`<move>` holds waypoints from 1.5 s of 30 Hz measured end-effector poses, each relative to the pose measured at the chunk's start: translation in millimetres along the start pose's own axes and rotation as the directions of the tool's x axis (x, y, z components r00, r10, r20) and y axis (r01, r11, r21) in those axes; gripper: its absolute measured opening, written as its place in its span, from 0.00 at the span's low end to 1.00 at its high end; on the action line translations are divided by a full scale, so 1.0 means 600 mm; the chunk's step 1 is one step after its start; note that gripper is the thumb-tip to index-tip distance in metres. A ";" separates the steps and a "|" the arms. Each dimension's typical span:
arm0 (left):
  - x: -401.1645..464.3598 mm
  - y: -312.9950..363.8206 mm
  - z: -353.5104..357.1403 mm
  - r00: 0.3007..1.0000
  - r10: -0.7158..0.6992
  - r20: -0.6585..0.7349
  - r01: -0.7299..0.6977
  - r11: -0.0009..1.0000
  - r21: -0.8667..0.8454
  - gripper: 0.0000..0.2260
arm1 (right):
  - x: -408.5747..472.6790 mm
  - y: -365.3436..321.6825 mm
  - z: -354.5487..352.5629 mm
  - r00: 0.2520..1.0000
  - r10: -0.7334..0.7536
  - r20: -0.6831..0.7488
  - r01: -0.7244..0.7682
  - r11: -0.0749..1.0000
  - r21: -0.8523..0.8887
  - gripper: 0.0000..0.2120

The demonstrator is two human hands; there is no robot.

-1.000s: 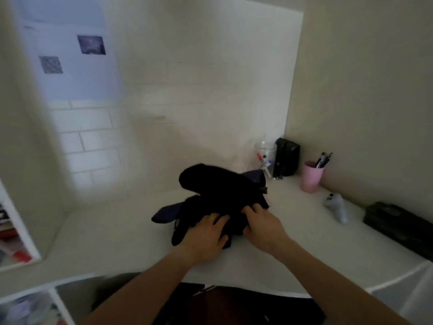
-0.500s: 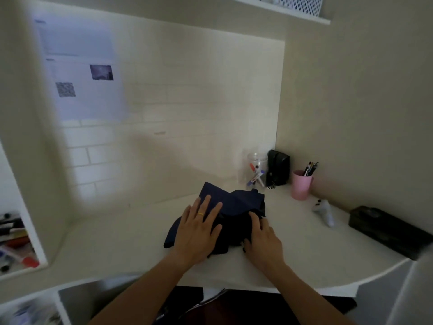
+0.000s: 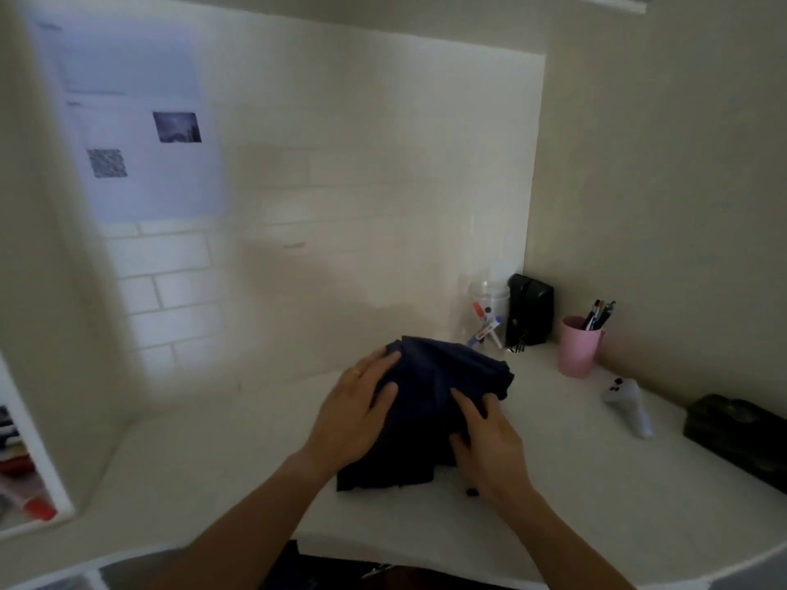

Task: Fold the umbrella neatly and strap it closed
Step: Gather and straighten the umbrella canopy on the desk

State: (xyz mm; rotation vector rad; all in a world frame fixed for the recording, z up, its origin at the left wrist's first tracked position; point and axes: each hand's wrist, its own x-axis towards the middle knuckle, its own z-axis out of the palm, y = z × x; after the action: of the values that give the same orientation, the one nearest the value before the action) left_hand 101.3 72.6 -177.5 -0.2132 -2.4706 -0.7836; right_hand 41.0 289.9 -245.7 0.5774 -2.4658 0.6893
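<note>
A dark navy folded umbrella [image 3: 430,402] lies as a bunched bundle of fabric on the white desk [image 3: 221,453], near the middle. My left hand [image 3: 355,413] lies on its left side, fingers curled over the far top edge of the cloth, a ring on one finger. On the bundle's right side my right hand [image 3: 485,440] has its fingers pressed into the folds, gripping fabric. The handle and strap are hidden in the fabric.
At the back right stand a clear jar of markers [image 3: 487,313], a black box [image 3: 530,308] and a pink pen cup [image 3: 579,347]. A white controller [image 3: 630,404] and a dark case [image 3: 741,432] lie at the right. Shelves [image 3: 25,462] stand at the left.
The loose raised canopy has been pressed down into a flatter bundle. My left hand went from flat on the cloth to curled over its far edge; my right hand moved up the right side.
</note>
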 end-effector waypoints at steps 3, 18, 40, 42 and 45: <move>0.028 0.033 -0.065 0.973 -0.038 -0.226 0.048 0.998 0.042 0.22 | 0.030 -0.037 -0.064 0.980 0.000 -0.197 0.025 0.992 0.123 0.30; 0.072 0.229 -0.282 0.963 0.043 -0.266 -0.118 0.955 -0.271 0.23 | 0.123 -0.168 -0.354 0.976 0.192 0.107 -0.058 -0.242 0.969 0.06; 0.064 0.254 -0.325 0.958 -0.265 -0.110 0.118 0.715 -0.689 0.13 | 0.123 -0.143 -0.331 0.925 -0.277 0.259 -0.379 -0.716 0.586 0.22; 0.061 0.255 -0.326 0.957 -0.269 -0.105 0.130 0.725 -0.677 0.10 | 0.121 -0.140 -0.332 0.926 -0.269 0.263 -0.375 -0.721 0.582 0.21; 0.055 0.257 -0.332 0.958 -0.274 0.084 0.239 0.606 -0.759 0.15 | 0.115 -0.135 -0.333 0.924 -0.286 0.253 -0.382 -0.732 0.565 0.22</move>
State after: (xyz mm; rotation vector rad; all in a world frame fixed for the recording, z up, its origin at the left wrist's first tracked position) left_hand 208.3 84.2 52.9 -0.1299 -1.9854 -1.9311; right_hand 100.0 322.6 -29.7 1.1104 -0.4551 3.5499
